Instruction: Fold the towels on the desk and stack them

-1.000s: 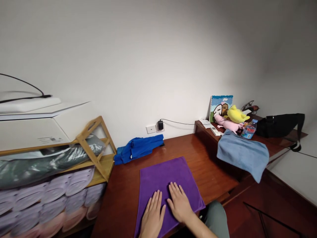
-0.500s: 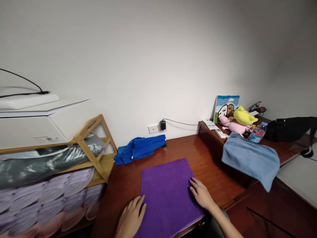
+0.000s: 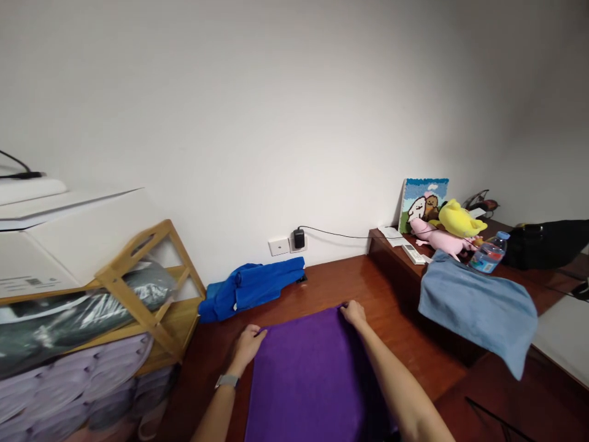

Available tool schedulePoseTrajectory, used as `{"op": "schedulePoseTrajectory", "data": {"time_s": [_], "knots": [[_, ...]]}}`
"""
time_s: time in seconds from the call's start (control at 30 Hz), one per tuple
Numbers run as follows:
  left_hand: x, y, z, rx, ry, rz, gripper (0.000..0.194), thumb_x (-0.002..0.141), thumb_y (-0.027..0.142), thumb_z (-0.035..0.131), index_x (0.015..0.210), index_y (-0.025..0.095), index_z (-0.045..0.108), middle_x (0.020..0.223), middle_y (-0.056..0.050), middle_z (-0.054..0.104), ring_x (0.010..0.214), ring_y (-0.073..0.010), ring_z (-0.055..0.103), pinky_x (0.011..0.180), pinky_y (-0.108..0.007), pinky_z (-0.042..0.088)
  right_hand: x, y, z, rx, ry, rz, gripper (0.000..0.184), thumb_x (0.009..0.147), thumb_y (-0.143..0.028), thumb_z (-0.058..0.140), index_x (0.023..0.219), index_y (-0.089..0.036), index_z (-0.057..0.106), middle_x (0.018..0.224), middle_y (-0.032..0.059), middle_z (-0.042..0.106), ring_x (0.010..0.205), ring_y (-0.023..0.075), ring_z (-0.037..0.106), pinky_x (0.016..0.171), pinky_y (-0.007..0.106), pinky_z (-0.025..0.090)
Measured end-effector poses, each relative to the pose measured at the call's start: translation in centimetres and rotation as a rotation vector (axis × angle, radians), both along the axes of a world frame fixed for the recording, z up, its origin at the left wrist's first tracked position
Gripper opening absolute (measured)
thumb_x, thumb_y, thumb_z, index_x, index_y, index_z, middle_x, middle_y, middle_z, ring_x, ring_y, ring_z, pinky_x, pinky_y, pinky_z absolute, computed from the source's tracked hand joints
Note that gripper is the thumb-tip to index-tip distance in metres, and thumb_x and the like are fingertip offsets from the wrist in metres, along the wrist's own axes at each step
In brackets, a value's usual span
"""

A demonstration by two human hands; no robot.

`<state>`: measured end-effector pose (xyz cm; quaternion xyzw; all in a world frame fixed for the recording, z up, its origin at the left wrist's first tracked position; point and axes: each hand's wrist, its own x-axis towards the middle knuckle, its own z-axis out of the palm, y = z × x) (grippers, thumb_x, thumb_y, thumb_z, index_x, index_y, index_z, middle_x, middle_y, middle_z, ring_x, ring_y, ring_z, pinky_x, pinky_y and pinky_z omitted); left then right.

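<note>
A purple towel (image 3: pixel 308 374) lies spread on the reddish-brown wooden desk (image 3: pixel 391 307). My left hand (image 3: pixel 249 348), with a watch on its wrist, pinches the towel's far left corner between thumb and fingers. At the far right corner, my right hand (image 3: pixel 354 314) is closed on the towel's edge. The far edge runs nearly straight between both hands. The near part of the towel goes out of view at the bottom. Just beyond it, against the wall, lies a crumpled blue cloth (image 3: pixel 257 285).
On the left stands a wooden shelf (image 3: pixel 133 288) with a white box (image 3: pixel 69 239) on top and several pale slippers below. To the right, a raised surface holds plush toys (image 3: pixel 460 219), a remote (image 3: pixel 413 253), a bottle (image 3: pixel 490 253) and a hanging blue-grey towel (image 3: pixel 478 307). A charger (image 3: pixel 299 238) is plugged into the wall.
Both hands have moved forward from lying flat on the towel's sides to its far corners, and their fingers have closed on it. The view has shifted slightly.
</note>
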<state>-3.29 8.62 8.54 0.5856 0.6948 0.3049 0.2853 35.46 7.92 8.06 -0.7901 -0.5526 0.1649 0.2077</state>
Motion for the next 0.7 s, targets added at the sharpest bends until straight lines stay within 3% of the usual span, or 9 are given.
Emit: {"op": "schedulePoseTrajectory", "data": {"time_s": [0.17,0.27,0.37,0.5,0.57,0.63,0.7], "knots": [[0.3,-2.5,2.9,0.089,-0.239,0.007,0.070,0.061,0.086,0.068,0.089,0.022,0.064,0.092,-0.012,0.081,0.088,-0.0303,0.078,0.069,-0.036,0.060,1.4,-3.3,2.3,0.213,0.257,-0.054,0.047,0.092,-0.063,0.059,0.090,-0.018,0.075,0.087,0.0105,0.078,0.084,0.0250,0.075,0.076,0.032,0.058],[1.1,-5.1,5.7,0.143,-0.376,-0.061,0.076,0.059,0.087,0.074,0.097,0.021,0.067,0.091,-0.009,0.081,0.084,-0.0274,0.077,0.069,-0.035,0.060,4.0,-8.7,4.9,0.409,0.366,-0.080,0.061,0.087,-0.080,0.057,0.087,-0.020,0.069,0.082,0.0077,0.074,0.079,0.0233,0.070,0.074,0.032,0.058],[3.5,-8.0,9.2,0.184,-0.504,-0.179,0.070,0.060,0.080,0.081,0.097,0.021,0.069,0.085,-0.005,0.080,0.080,-0.0250,0.076,0.070,-0.033,0.059,7.7,-16.2,8.2,0.677,0.512,-0.113,0.065,0.080,-0.085,0.065,0.087,-0.021,0.067,0.081,0.0051,0.071,0.076,0.0217,0.069,0.073,0.033,0.059],[9.2,-10.8,14.3,0.229,-0.525,-0.316,0.060,0.065,0.076,0.082,0.090,0.022,0.071,0.081,-0.004,0.080,0.080,-0.0243,0.076,0.073,-0.032,0.059,13.0,-26.5,12.9,0.869,0.551,-0.232,0.058,0.075,-0.075,0.081,0.092,-0.021,0.070,0.084,0.0045,0.074,0.078,0.0216,0.071,0.073,0.032,0.061],[13.0,-11.5,16.8,0.232,-0.546,-0.376,0.056,0.068,0.073,0.082,0.091,0.023,0.070,0.072,-0.001,0.076,0.065,-0.0192,0.071,0.060,-0.028,0.055,15.6,-30.7,15.2,0.933,0.499,-0.324,0.057,0.072,-0.072,0.086,0.094,-0.022,0.072,0.086,0.0050,0.075,0.079,0.0220,0.072,0.073,0.032,0.063],[17.4,-11.5,19.1,0.206,-0.613,-0.441,0.053,0.073,0.069,0.082,0.095,0.023,0.068,0.060,0.003,0.069,0.046,-0.0138,0.059,0.045,-0.025,0.044,18.3,-33.9,17.4,0.990,0.430,-0.407,0.056,0.071,-0.069,0.088,0.097,-0.022,0.073,0.091,0.0060,0.077,0.081,0.0227,0.074,0.073,0.032,0.063],[22.7,-10.8,21.5,0.201,-0.740,-0.532,0.051,0.076,0.064,0.082,0.099,0.022,0.066,0.054,0.005,0.066,0.041,-0.0127,0.055,0.041,-0.023,0.040,21.4,-35.9,19.5,1.042,0.353,-0.470,0.056,0.072,-0.067,0.088,0.102,-0.022,0.073,0.097,0.0069,0.077,0.086,0.0236,0.074,0.075,0.034,0.064]]}}
